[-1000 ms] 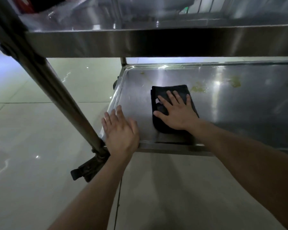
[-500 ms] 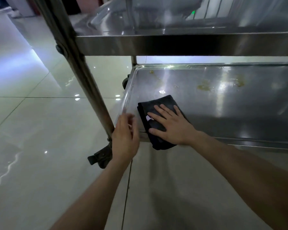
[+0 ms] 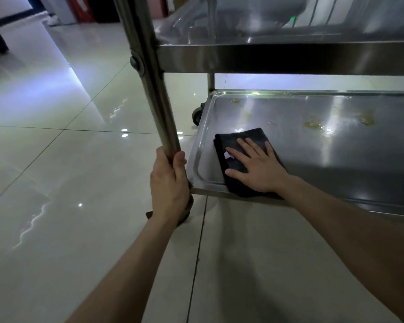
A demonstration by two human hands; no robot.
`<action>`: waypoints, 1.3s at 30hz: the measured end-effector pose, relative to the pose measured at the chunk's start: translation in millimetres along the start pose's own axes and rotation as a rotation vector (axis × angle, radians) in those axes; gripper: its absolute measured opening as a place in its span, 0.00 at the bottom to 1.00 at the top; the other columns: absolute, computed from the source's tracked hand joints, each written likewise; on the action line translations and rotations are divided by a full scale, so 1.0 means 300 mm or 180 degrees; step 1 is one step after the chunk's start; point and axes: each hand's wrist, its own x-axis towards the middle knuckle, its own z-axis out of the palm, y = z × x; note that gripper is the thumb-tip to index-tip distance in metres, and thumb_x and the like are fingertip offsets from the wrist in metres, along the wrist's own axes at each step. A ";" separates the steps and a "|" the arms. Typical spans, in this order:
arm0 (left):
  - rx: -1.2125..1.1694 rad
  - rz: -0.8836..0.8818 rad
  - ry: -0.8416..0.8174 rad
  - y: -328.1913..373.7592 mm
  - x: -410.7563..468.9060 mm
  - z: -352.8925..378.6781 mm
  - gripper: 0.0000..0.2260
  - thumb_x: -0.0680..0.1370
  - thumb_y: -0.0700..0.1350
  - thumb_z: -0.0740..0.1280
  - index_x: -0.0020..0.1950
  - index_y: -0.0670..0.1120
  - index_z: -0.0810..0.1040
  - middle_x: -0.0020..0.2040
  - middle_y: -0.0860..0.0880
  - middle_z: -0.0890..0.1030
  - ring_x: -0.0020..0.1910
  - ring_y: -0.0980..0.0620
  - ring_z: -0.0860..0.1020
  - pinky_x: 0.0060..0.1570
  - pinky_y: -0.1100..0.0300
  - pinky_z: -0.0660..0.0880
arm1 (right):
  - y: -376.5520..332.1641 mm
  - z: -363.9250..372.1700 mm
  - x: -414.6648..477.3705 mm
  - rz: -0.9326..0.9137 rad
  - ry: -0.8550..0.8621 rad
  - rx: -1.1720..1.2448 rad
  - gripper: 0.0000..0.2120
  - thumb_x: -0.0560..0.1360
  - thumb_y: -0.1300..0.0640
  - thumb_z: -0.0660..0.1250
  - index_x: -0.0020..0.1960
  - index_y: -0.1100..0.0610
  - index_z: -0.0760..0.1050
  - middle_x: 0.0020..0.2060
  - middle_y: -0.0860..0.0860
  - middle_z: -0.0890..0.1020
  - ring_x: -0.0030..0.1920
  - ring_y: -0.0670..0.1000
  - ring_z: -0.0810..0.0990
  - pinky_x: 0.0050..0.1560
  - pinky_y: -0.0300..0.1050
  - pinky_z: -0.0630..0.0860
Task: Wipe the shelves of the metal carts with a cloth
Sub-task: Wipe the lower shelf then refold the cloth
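Note:
A folded black cloth (image 3: 233,145) lies at the near left corner of the metal cart's bottom shelf (image 3: 336,159). My right hand (image 3: 257,167) presses flat on the cloth with straight, spread fingers. My left hand (image 3: 170,183) grips the cart's near left upright post (image 3: 149,73) just above the shelf corner. Yellowish stains (image 3: 313,123) mark the shelf further back, with another stain (image 3: 369,120) to the right.
The cart's upper shelf (image 3: 289,59) overhangs the bottom shelf, leaving a low gap. A caster wheel (image 3: 197,115) sits at the far left corner. Glossy tiled floor (image 3: 68,171) spreads to the left and front.
My left hand left the shelf's front rim and now grips the upright post. My right hand slid the cloth toward the near left corner. The view shifted right.

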 end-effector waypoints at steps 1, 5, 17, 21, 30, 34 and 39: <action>0.0003 0.0037 0.0028 -0.005 -0.011 0.005 0.16 0.85 0.61 0.55 0.56 0.50 0.73 0.41 0.48 0.81 0.37 0.45 0.80 0.34 0.51 0.74 | -0.009 -0.002 0.051 0.0056 -0.0006 0.0024 0.45 0.73 0.18 0.38 0.86 0.34 0.46 0.88 0.46 0.43 0.86 0.49 0.37 0.82 0.68 0.33; 0.0055 0.0265 -0.0006 -0.030 -0.014 0.015 0.17 0.85 0.64 0.54 0.56 0.51 0.72 0.43 0.47 0.79 0.38 0.45 0.79 0.34 0.55 0.73 | -0.082 -0.017 0.275 0.0229 -0.0082 0.0032 0.45 0.72 0.18 0.38 0.86 0.35 0.44 0.88 0.49 0.42 0.87 0.52 0.38 0.81 0.70 0.32; 0.0041 0.0141 -0.0170 -0.026 -0.006 0.003 0.11 0.88 0.58 0.57 0.58 0.53 0.72 0.47 0.48 0.80 0.44 0.45 0.81 0.43 0.42 0.81 | -0.272 0.057 -0.066 -0.0577 -0.0096 0.0033 0.40 0.79 0.22 0.42 0.87 0.37 0.46 0.88 0.50 0.47 0.87 0.53 0.41 0.82 0.70 0.36; 0.0045 -0.0105 -0.0323 0.017 -0.019 -0.015 0.11 0.87 0.59 0.57 0.57 0.53 0.72 0.46 0.47 0.80 0.41 0.47 0.83 0.38 0.51 0.81 | -0.224 0.065 -0.217 -0.0741 0.0364 -0.0012 0.31 0.82 0.41 0.66 0.83 0.44 0.62 0.82 0.53 0.64 0.83 0.57 0.59 0.82 0.69 0.53; 0.0165 -0.0623 -0.0573 0.063 -0.033 -0.068 0.07 0.87 0.56 0.64 0.63 0.59 0.76 0.53 0.57 0.84 0.51 0.60 0.82 0.47 0.66 0.78 | -0.184 -0.084 -0.374 -0.0514 0.0569 0.0780 0.09 0.77 0.57 0.71 0.54 0.53 0.73 0.49 0.49 0.74 0.48 0.57 0.74 0.44 0.52 0.67; 0.0872 -0.1540 -0.1110 0.145 -0.090 -0.207 0.22 0.85 0.51 0.68 0.78 0.44 0.75 0.67 0.45 0.82 0.67 0.43 0.81 0.64 0.50 0.79 | -0.286 -0.293 -0.513 -0.0296 0.0186 0.1775 0.14 0.75 0.44 0.58 0.51 0.53 0.72 0.44 0.48 0.77 0.44 0.54 0.75 0.42 0.53 0.71; 0.0567 -0.2298 -0.1766 0.457 -0.078 -0.584 0.19 0.79 0.31 0.62 0.57 0.51 0.85 0.52 0.46 0.89 0.52 0.46 0.87 0.45 0.54 0.83 | -0.552 -0.699 -0.656 -0.0185 -0.0545 0.2154 0.09 0.75 0.48 0.74 0.51 0.43 0.74 0.45 0.43 0.81 0.46 0.43 0.80 0.46 0.49 0.78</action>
